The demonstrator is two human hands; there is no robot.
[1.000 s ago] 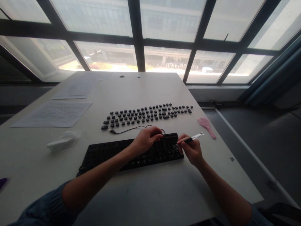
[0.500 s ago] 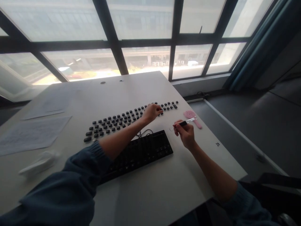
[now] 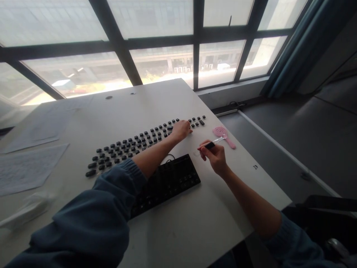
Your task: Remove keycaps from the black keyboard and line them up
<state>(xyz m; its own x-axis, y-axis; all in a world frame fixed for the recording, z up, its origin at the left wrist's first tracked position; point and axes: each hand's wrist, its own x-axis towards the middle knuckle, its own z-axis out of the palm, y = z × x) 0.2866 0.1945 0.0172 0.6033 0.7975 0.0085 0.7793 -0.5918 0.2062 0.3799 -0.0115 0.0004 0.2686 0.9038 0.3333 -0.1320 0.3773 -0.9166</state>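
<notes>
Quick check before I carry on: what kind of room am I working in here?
Probably an office or workroom on an upper floor. A white table stands against a big grid window facing other buildings, with printed sheets lying on it beside a stripped keyboard and its keycaps.

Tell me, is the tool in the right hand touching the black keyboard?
Apart. In the head view the right hand holds the tool above bare table, right of the keyboard.

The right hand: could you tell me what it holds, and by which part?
The right hand holds a keycap puller by its dark handle, near the middle.
</notes>
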